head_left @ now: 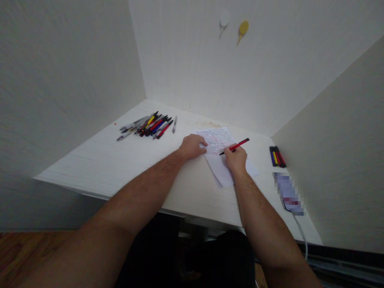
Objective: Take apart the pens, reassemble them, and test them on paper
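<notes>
My right hand [236,157] is closed around a red pen [242,142], its dark tip touching the paper [217,140]. Dense rows of writing cover the upper part of that paper, while the sheet below the writing is blank white. My left hand [193,147] rests at the paper's left edge, thumb and fingers apart, holding nothing. Beyond it to the left lies a loose pile of pens [150,125] in red, blue, yellow, black and clear, with one clear pen [175,124] a little apart.
Several pens [277,156] lie side by side at the right of the white table [126,168]. Nearer me is a blurred-out phone [288,194] with a white cable. Walls enclose the table at the back and sides; two hooks [243,27] hang on the back wall.
</notes>
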